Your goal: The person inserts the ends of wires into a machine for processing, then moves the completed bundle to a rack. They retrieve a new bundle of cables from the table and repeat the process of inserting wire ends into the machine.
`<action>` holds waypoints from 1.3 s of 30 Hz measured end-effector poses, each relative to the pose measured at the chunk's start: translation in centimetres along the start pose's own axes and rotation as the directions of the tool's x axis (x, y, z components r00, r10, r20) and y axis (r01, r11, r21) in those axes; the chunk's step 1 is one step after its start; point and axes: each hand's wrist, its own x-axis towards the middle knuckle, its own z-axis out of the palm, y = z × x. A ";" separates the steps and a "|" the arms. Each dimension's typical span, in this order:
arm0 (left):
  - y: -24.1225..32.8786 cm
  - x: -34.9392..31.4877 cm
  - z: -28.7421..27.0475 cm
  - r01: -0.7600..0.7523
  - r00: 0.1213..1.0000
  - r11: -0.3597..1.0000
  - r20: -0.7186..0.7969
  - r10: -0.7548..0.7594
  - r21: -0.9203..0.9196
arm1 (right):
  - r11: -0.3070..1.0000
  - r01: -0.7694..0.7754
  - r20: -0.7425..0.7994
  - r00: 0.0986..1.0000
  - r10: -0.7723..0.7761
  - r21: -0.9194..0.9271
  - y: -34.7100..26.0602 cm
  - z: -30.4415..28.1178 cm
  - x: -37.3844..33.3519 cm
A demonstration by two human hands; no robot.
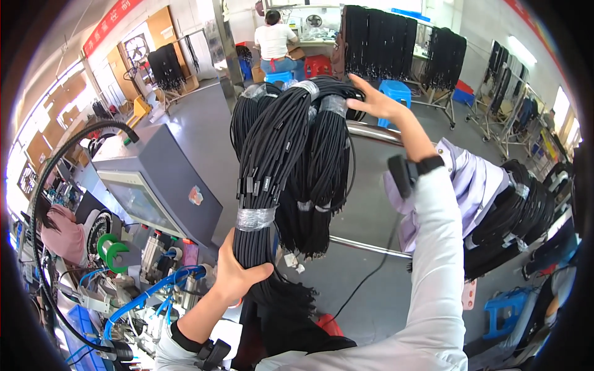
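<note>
Gray floor spreads across a bright workshop, with racks (380,40) of dark strands along the far side and, at far right of center, a blue stool (395,93); nearer, on the left, stand a gray control box (170,179) and a green spool (111,252). Mid-scene, a black cable bundle (267,154) arches down toward the near side from a far crest beside a metal rail (376,132), with other hanging bundles (325,154) just behind it and to its right. The person's left hand (237,267) is curled firmly around the front bundle just below its clear plastic band (255,218), thumb across the near face, loose ends (288,295) trailing beneath. Their right hand (382,105) is spread wide at the far end, thumb and fingers well apart, apparently grasping nothing; whether its fingertips touch the wrapped top of the bundles cannot be told. For good handling, the left grip seems best left snug against the band, so the strands move as one, while the right palm could take weight under the crest. Lifting both ends evenly, clear of the rail and neighboring bundles, would probably lessen snagging, and the trailing ends deserve watching near the machinery (167,266).
</note>
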 end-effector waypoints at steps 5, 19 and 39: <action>0.1 0.7 1.2 -0.044 0.999 0.999 0.002 0.044 0.025 | 0.966 -0.227 0.026 0.974 0.225 0.127 3.4 4.9 6.5; 5.4 -5.4 1.9 -0.228 0.974 0.960 0.021 0.228 0.160 | 0.996 0.076 -0.900 0.436 0.000 0.036 -6.7 -0.7 4.2; 9.5 -27.6 -9.7 -0.837 0.508 0.471 -0.075 0.858 -0.279 | 0.649 0.542 0.264 0.836 -0.481 -0.535 -19.9 0.9 -16.4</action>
